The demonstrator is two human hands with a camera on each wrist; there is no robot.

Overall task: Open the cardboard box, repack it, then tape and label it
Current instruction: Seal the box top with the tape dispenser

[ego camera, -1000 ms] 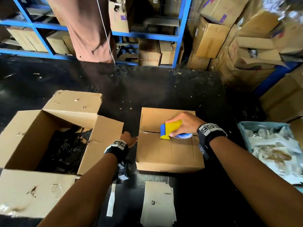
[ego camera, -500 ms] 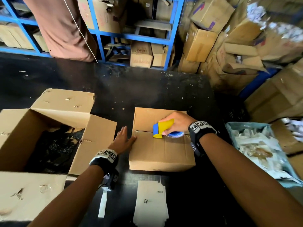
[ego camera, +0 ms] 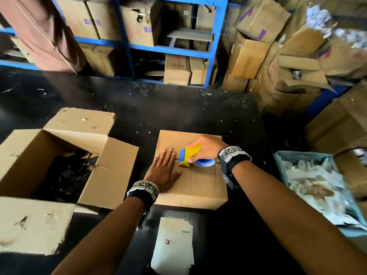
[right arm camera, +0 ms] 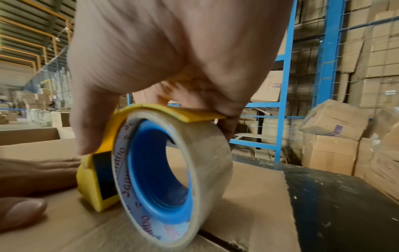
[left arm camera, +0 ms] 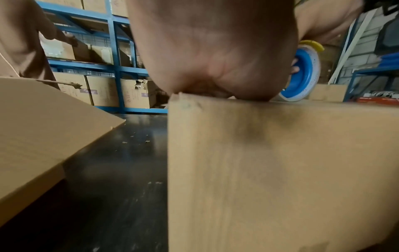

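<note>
A small closed cardboard box (ego camera: 200,181) sits mid-table, its flaps meeting in a centre seam. My right hand (ego camera: 204,147) grips a yellow and blue tape dispenser (ego camera: 188,155) with a clear tape roll (right arm camera: 172,179), standing on the seam. My left hand (ego camera: 163,169) lies flat, fingers straight, on the box's left part, just left of the dispenser. In the left wrist view the palm (left arm camera: 215,56) presses the box's top edge (left arm camera: 280,170). In the right wrist view the left hand's fingers (right arm camera: 32,173) lie beside the dispenser (right arm camera: 95,179).
A large open cardboard box (ego camera: 59,155) with dark contents stands at the left. A label sheet (ego camera: 174,247) lies on the black table (ego camera: 178,108) near me. A blue bin (ego camera: 317,187) of plastic bags sits right. Blue shelving (ego camera: 170,48) and another person (ego camera: 39,32) stand behind.
My left hand has moved from the box's left side up onto its top and now lies flat beside the dispenser. The right hand stays with the dispenser on the seam.
</note>
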